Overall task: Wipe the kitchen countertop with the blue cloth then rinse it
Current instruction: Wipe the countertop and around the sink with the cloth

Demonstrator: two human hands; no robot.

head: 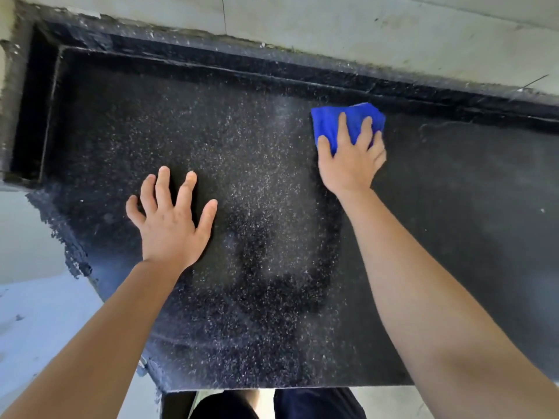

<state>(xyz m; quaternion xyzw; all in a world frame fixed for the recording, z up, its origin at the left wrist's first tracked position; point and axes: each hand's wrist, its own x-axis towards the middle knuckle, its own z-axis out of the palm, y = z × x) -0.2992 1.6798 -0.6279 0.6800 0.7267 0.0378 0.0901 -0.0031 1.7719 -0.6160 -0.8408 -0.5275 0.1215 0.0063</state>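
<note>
The black speckled countertop (257, 182) fills most of the view. A folded blue cloth (332, 122) lies on it towards the back right, close to the raised back edge. My right hand (352, 157) presses flat on the cloth with fingers spread and straight, covering its near part. My left hand (171, 220) rests flat on the bare counter to the left, fingers spread, holding nothing.
A raised black ledge (302, 71) runs along the back under a pale wall (363, 22). A dark recess (33, 110) drops at the far left. The counter's front edge (287, 388) is near my legs, with pale floor (36, 313) to the left.
</note>
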